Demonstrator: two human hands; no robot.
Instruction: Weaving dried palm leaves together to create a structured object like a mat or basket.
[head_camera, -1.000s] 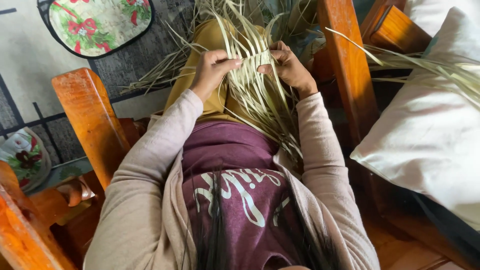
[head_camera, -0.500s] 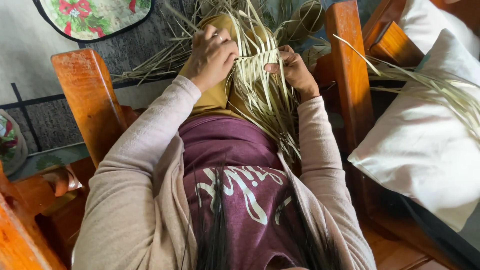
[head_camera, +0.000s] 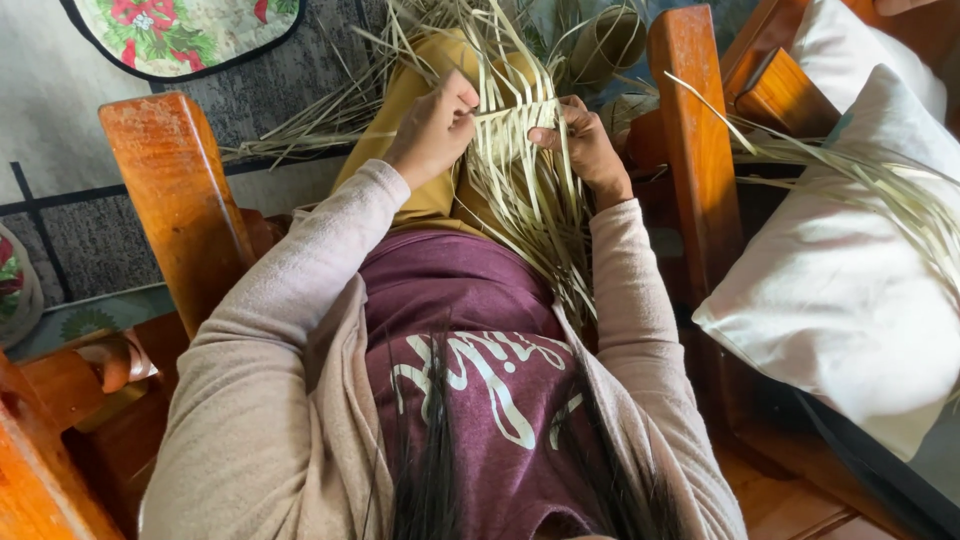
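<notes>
A half-woven mat of pale green palm strips (head_camera: 525, 190) lies over my lap, its loose ends fanning out toward the floor and toward my belly. My left hand (head_camera: 432, 128) pinches a crosswise strip at the weave's left edge. On the right edge, my right hand (head_camera: 583, 145) grips the same band of strips between thumb and fingers. Both hands sit close together above my yellow-trousered knee (head_camera: 415, 85).
Wooden armrests stand on both sides, the left armrest (head_camera: 180, 200) and the right armrest (head_camera: 695, 130). A white cushion (head_camera: 850, 260) lies at the right with loose strips (head_camera: 860, 170) across it. A floral mat (head_camera: 190, 30) and scattered strips (head_camera: 310, 125) lie on the grey rug.
My left hand came down from above the weave and now pinches a strip at its left edge. The right hand stayed holding the right edge. The view shifted slightly.
</notes>
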